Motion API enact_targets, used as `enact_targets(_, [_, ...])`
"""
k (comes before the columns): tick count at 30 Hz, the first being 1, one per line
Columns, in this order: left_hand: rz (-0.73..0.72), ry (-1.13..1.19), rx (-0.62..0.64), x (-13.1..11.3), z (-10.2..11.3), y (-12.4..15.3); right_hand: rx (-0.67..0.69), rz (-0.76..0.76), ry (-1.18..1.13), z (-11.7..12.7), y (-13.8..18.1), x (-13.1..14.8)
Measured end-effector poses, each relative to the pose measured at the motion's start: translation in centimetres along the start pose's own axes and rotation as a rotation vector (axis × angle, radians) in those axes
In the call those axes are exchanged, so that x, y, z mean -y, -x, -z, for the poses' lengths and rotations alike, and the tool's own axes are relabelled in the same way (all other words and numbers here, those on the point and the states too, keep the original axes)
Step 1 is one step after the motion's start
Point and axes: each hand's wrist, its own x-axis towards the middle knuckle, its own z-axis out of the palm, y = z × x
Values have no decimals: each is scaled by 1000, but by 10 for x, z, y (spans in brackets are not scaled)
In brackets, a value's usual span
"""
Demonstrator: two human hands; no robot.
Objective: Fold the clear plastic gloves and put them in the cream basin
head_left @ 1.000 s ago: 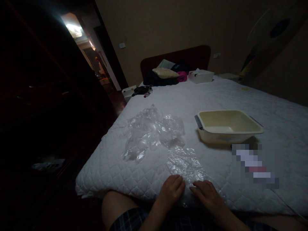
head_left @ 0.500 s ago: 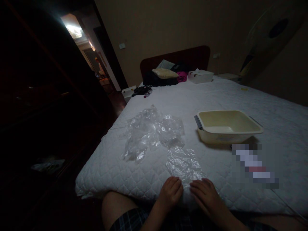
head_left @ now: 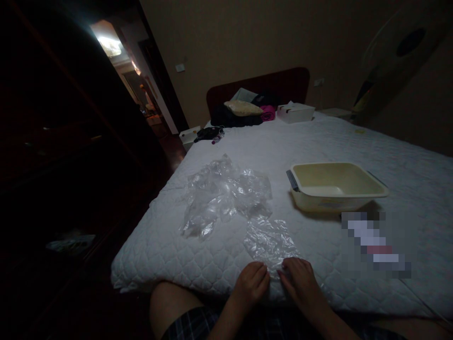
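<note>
A clear, crinkled plastic bag [head_left: 269, 241] lies flat on the white quilted bed [head_left: 318, 141] just ahead of me. My left hand [head_left: 252, 283] rests on the bag's near edge with its fingers curled onto the plastic. My right hand [head_left: 300, 285] pinches the same edge close beside it, fingertips nearly touching the left. A pile of more clear plastic bags [head_left: 222, 193] sits farther up the bed to the left.
A cream plastic basin [head_left: 334, 186] stands on the bed to the right. A blurred-out object [head_left: 375, 245] lies in front of it. Clothes and a white box [head_left: 295, 112] are heaped at the dark headboard. The bed's left edge drops to a dark floor; an open doorway is lit at back left.
Both hands have drawn together at the bag's near edge, and my right hand's fingers have curled from flat into a pinch. The bag has shifted slightly toward me.
</note>
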Motion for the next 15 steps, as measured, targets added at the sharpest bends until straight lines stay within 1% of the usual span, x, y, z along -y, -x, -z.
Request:
enact_targets(4, [0, 4, -42, -1, -1, 1, 0, -1, -12, -1, -5, 1])
enact_targets(8, [-4, -13, -28, -1, 0, 0, -34, -51, 15, -2, -12, 2])
enact_targets(10, [-11, -22, -11, 0, 0, -1, 13, -38, 17, -1, -16, 2])
enact_targets(13, [-18, -31, 5, 0, 0, -3, 131, -10, 7, -2, -19, 1])
enact_targets(15, [-27, -43, 12, 0, 0, -4, 183, -7, 12, -4, -20, 0])
